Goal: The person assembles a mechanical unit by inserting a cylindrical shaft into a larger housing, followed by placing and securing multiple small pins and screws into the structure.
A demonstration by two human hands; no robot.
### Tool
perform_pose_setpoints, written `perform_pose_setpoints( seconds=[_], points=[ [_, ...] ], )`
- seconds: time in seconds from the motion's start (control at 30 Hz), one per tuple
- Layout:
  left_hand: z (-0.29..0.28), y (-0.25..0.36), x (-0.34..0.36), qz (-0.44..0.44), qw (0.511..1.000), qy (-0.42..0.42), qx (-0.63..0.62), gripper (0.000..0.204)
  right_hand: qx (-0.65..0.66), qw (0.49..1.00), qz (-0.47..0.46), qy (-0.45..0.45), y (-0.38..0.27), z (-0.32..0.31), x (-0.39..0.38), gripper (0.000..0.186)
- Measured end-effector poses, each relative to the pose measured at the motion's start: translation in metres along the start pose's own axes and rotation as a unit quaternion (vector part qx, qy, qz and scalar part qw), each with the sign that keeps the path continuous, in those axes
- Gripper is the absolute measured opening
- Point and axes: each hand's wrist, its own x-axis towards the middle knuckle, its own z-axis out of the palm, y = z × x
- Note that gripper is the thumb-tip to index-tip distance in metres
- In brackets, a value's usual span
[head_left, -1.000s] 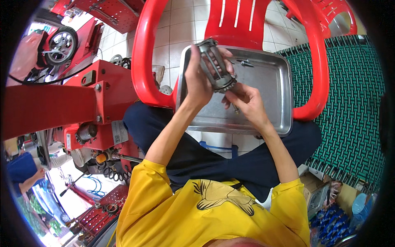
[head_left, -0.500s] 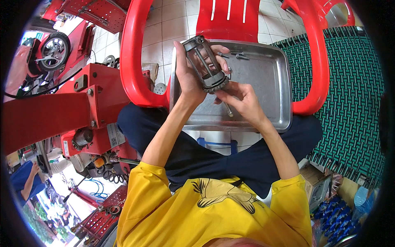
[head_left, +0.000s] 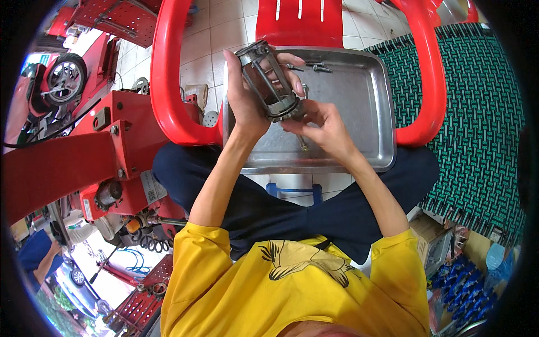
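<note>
My left hand is wrapped round a dark metal cylindrical frame, held tilted above the tray. The frame has two end rings joined by long rods with gaps between them. My right hand is closed at the lower ring, thumb and fingers pinching its edge; the fingertips are partly hidden. Beneath both hands lies a shallow metal tray. A long bolt shows below my right fingers, its upper part covered. Several loose bolts rest near the tray's far edge.
A red plastic chair bears the tray, its arms rising on both sides. To the right stands a green and black woven surface. Red workshop machinery crowds the left, with a vehicle wheel behind. A person's arm shows at the lower left.
The whole view has shifted slightly, so tray and hands appear farther left and up. The metal frame has turned a little in my left hand; both hands keep their hold.
</note>
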Motion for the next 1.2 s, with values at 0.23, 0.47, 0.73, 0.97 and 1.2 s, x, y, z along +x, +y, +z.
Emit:
perform_pose_setpoints(
  seconds=[0.23,0.47,0.73,0.97,1.2],
  points=[
    [0.001,0.0,0.002,0.02,0.998,0.061,0.008,0.083,0.124,0.992,0.034,-0.012,0.0,0.002,0.0,0.022],
    [-0.003,0.004,0.0,0.042,0.997,0.054,-0.025,0.083,0.073,0.997,-0.023,0.01,0.006,0.007,0.003,0.02],
    [0.006,0.006,0.002,0.008,0.999,0.049,-0.009,0.102,0.118,0.993,0.012,0.007,0.011,0.008,0.002,0.015],
    [0.015,0.006,0.0,0.02,0.997,0.073,-0.033,0.097,0.062,0.997,-0.017,0.033,0.006,0.007,0.002,0.018],
    [0.005,0.004,0.003,0.006,0.999,0.047,-0.022,0.109,0.094,0.996,0.001,-0.011,0.01,0.002,0.001,0.021]
  ],
)
